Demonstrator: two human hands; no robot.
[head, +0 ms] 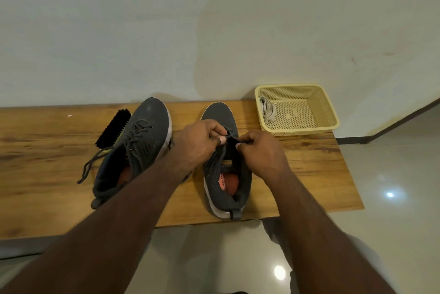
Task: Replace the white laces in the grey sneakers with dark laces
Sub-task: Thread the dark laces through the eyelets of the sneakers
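Grey right sneaker [227, 162] on wooden desk [309, 174]; your left hand [198, 143] and right hand [260, 150] each pinch its dark lace [232, 136]; white laces [267, 109] in basket [316, 108].

We note two grey sneakers on the wooden bench, toes toward the wall. The left sneaker [140, 143] is threaded with a dark lace [133, 136], its loose ends trailing off the near-left side onto the wood. The right sneaker [226, 162] stands upright, orange insole visible; a second dark lace [232, 137] sits at its upper eyelets. We record the white laces [267, 109] bundled in the basket's left corner.
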